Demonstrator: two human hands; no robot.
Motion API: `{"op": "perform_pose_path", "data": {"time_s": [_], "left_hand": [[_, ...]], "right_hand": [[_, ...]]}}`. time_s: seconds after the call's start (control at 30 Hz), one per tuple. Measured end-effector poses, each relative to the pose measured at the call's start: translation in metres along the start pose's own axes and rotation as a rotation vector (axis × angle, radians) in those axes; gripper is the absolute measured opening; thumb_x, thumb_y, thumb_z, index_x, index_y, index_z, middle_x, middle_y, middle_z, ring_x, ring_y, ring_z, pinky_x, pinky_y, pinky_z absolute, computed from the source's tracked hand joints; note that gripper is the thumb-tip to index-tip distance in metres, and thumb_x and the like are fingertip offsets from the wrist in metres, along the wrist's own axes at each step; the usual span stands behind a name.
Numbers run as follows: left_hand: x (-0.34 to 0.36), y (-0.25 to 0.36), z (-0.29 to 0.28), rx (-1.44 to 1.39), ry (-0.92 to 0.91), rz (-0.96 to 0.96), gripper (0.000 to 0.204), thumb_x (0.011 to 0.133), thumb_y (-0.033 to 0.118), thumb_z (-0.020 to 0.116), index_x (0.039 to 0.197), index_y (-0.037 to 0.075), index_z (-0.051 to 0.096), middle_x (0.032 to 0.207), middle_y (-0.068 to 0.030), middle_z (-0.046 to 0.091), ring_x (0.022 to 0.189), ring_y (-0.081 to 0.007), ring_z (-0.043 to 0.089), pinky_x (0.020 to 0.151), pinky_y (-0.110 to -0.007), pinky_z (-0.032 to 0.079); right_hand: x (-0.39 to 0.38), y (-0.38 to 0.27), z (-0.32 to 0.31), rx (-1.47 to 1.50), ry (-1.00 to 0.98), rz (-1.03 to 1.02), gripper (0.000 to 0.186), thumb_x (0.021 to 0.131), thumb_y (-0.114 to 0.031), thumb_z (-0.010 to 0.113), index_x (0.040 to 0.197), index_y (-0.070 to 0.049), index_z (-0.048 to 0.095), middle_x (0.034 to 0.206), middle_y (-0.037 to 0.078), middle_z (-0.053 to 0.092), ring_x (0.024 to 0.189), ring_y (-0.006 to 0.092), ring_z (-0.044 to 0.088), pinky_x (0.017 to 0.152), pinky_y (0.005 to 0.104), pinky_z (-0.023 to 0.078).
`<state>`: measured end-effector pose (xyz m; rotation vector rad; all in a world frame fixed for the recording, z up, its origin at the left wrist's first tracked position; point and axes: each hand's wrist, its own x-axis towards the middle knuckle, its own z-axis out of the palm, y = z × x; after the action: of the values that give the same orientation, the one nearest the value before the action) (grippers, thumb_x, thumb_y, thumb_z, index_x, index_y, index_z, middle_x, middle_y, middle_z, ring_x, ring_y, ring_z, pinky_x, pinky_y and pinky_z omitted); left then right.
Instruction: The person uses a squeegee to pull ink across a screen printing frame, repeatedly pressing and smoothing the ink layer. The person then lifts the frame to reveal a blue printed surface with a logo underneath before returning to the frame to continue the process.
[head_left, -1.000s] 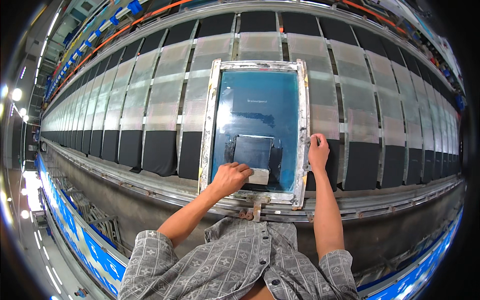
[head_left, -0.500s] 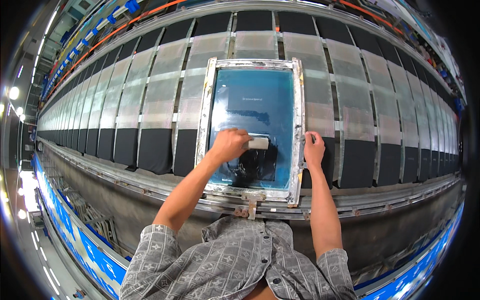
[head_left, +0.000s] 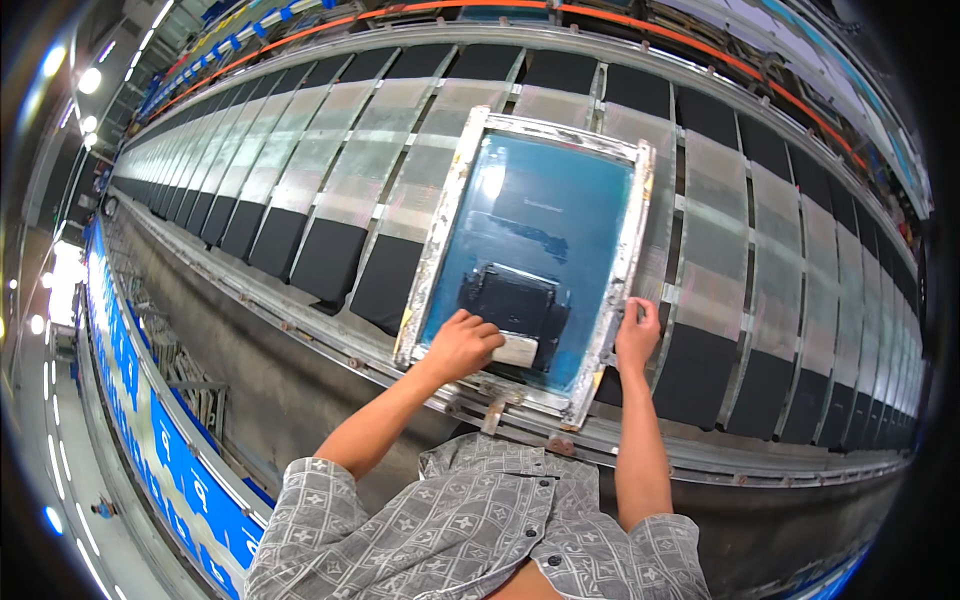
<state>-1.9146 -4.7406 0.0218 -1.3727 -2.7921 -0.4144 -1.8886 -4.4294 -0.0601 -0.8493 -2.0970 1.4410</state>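
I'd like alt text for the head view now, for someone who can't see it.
A person's left hand holds a pale scraper on a framed blue screen marked by a dark smear; the right hand is at the frame's right side. Boards with black cloth stretch away both ways.

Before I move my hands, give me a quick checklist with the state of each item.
1. Left hand gripping the pale scraper: ok.
2. Scraper inside the frame, near the end closest to you: ok.
3. Right hand beside the frame's right rail: ok.
4. Right hand's contact with that rail: cannot tell.
5. Dark paste present on the blue screen: ok.
6. Surface beneath the screen smooth: cannot tell, hidden.
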Motion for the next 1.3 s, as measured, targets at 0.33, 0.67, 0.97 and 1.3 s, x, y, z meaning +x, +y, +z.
{"op": "perform_pose_path", "data": {"time_s": [0.33,0.67,0.97,1.3], "left_hand": [[0.03,-0.068,-0.016,-0.143,-0.21,0.062,0.022,0.071,0.027,0.081,0.086,0.015,0.072,0.078,-0.0036,0.068,0.074,-0.0278,0.068,0.07,-0.042,0.05],[0.097,-0.114,0.0,-0.034,-0.19,0.099,0.019,0.071,0.025,0.08,0.085,0.015,0.073,0.08,-0.0022,0.07,0.073,-0.0281,0.067,0.073,-0.041,0.052],[0.009,-0.06,-0.002,-0.134,-0.253,0.176,0.022,0.067,0.018,0.078,0.089,0.017,0.075,0.087,-0.0001,0.072,0.074,-0.0238,0.067,0.073,-0.038,0.05],[0.078,-0.095,-0.001,-0.102,-0.112,0.014,0.023,0.072,0.019,0.076,0.094,0.014,0.074,0.091,-0.0042,0.072,0.085,-0.0278,0.066,0.076,-0.041,0.051]], "right_hand": [[-0.009,-0.024,0.032,-0.159,0.006,0.13,0.024,0.094,-0.027,0.063,0.102,-0.005,0.067,0.083,0.014,0.069,0.08,0.0285,0.067,0.077,0.0403,0.05],[-0.009,-0.01,0.042,-0.237,0.002,0.116,0.026,0.094,-0.029,0.062,0.102,-0.005,0.067,0.083,0.018,0.07,0.081,0.0366,0.068,0.077,0.0436,0.05],[-0.009,-0.018,0.035,-0.197,0.001,0.168,0.025,0.094,-0.028,0.062,0.101,-0.005,0.067,0.079,0.016,0.068,0.077,0.0332,0.068,0.075,0.0415,0.05],[-0.005,-0.019,0.036,-0.205,-0.039,0.192,0.026,0.093,-0.03,0.063,0.102,-0.005,0.068,0.09,0.02,0.071,0.088,0.0378,0.068,0.08,0.0426,0.05]]}}
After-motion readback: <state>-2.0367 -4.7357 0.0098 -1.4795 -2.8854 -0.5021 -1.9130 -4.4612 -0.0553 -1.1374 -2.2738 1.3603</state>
